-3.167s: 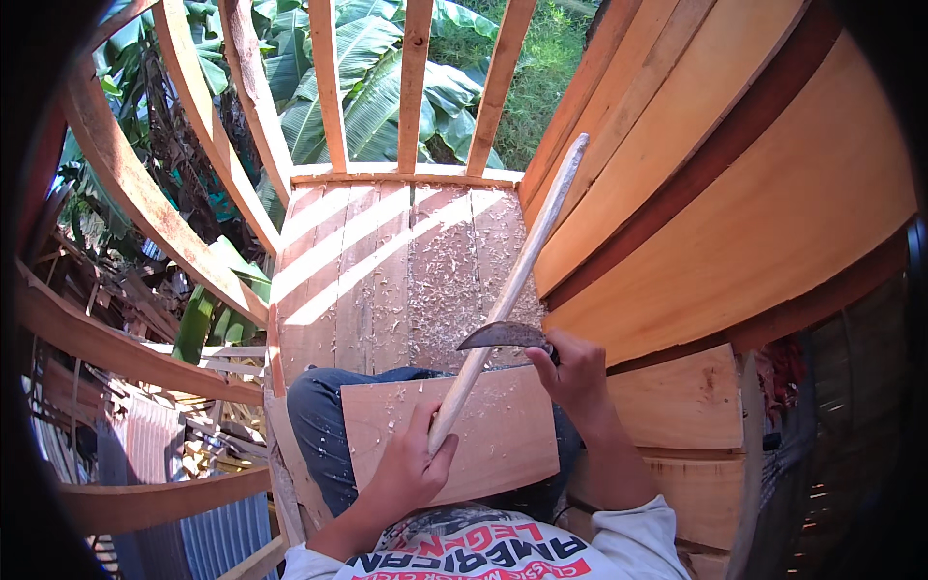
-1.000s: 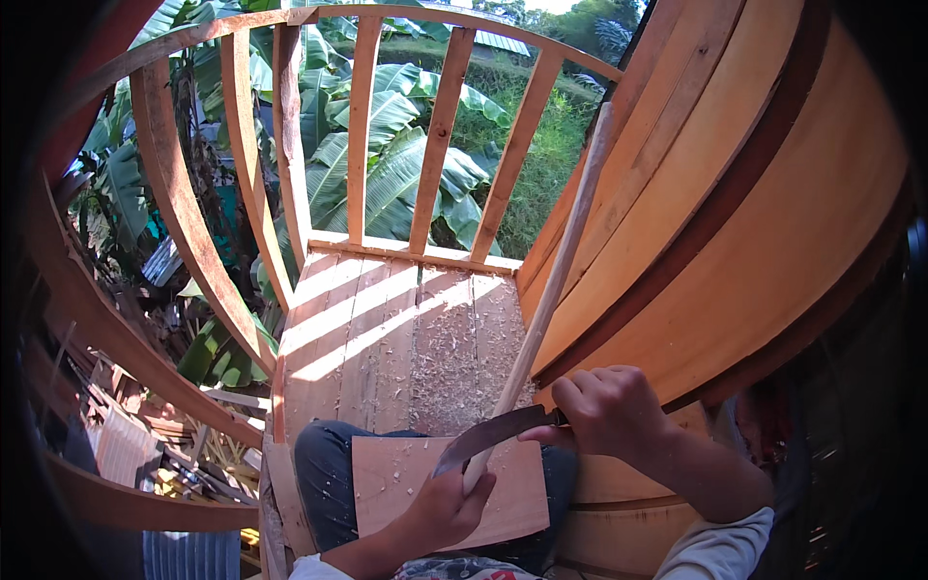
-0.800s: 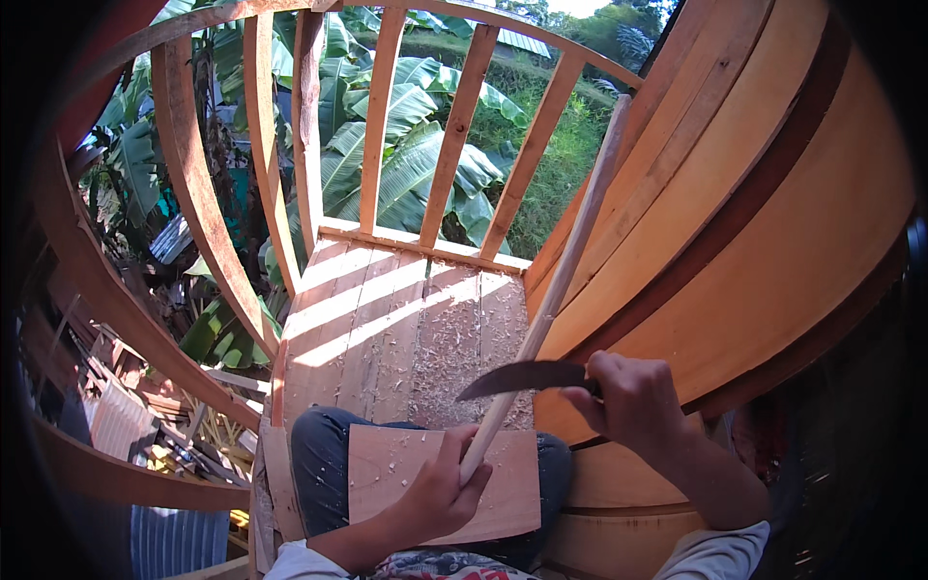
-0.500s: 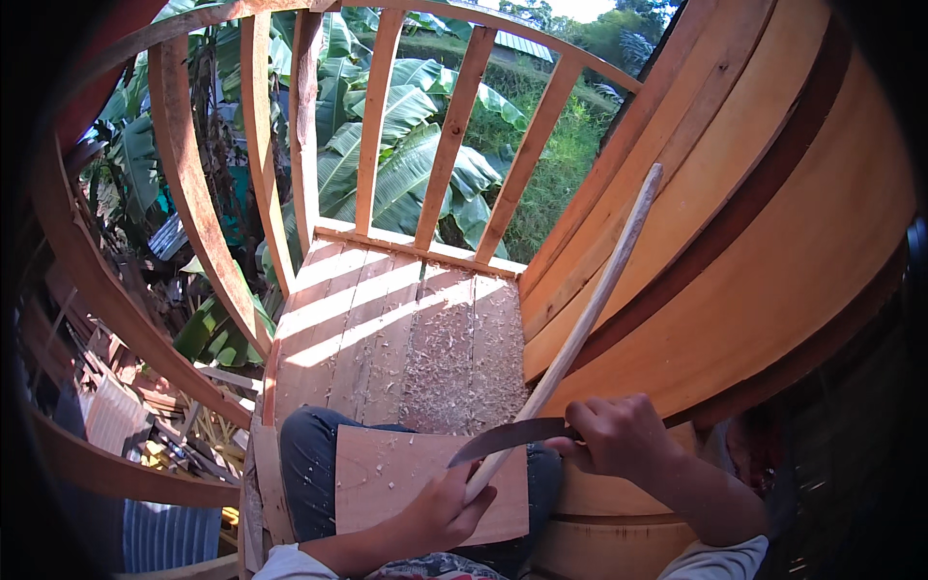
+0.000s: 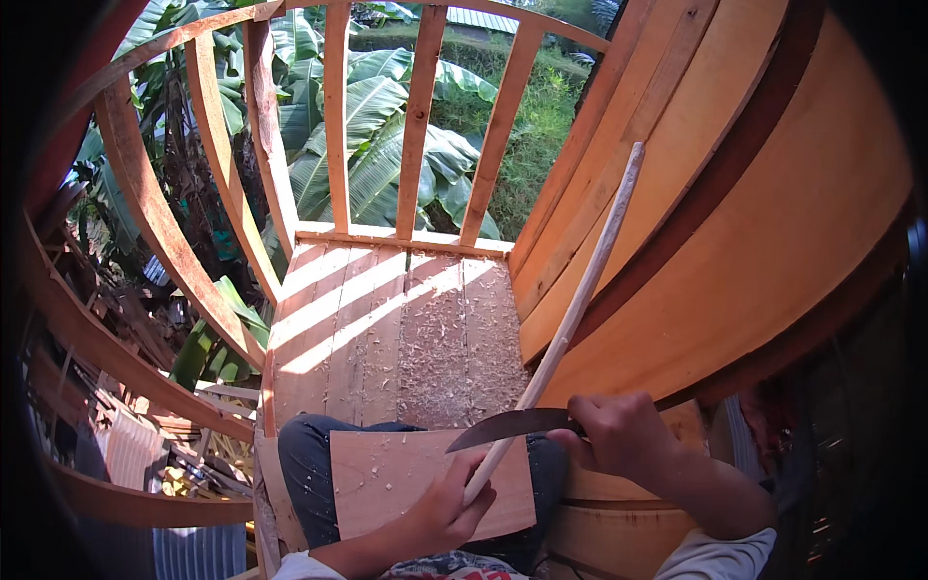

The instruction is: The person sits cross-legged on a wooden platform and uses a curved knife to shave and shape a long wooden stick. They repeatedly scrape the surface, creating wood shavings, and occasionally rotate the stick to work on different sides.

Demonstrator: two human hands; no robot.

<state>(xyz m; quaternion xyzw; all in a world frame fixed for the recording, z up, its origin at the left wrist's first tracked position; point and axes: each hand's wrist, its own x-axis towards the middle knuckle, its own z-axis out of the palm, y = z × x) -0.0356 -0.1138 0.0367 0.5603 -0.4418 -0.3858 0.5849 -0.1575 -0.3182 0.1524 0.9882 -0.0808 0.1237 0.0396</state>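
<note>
A long pale wooden stick (image 5: 572, 319) slants from my lap up toward the wall on the right. Around its lower end my left hand (image 5: 447, 509) is closed. My right hand (image 5: 623, 435) grips the handle of a knife (image 5: 512, 425), whose dark, broad blade points left and lies across the stick just above my left fingers. The handle is mostly hidden in my fist. Beneath both hands, a flat wooden board (image 5: 387, 476) rests on my thighs, with a few small shavings on it.
Shavings cover much of the plank floor (image 5: 387, 329) ahead. Wooden railing slats (image 5: 416, 126) enclose the far and left sides. A curved wood-panelled wall (image 5: 735, 261) stands close on the right. Below the left railing lie scrap wood and corrugated sheets (image 5: 198, 551); banana leaves (image 5: 372, 145) grow beyond.
The view has shifted slightly, so the railing sits further left. The knife blade is slightly higher along the stick and turned a little flatter. Both grips stay the same.
</note>
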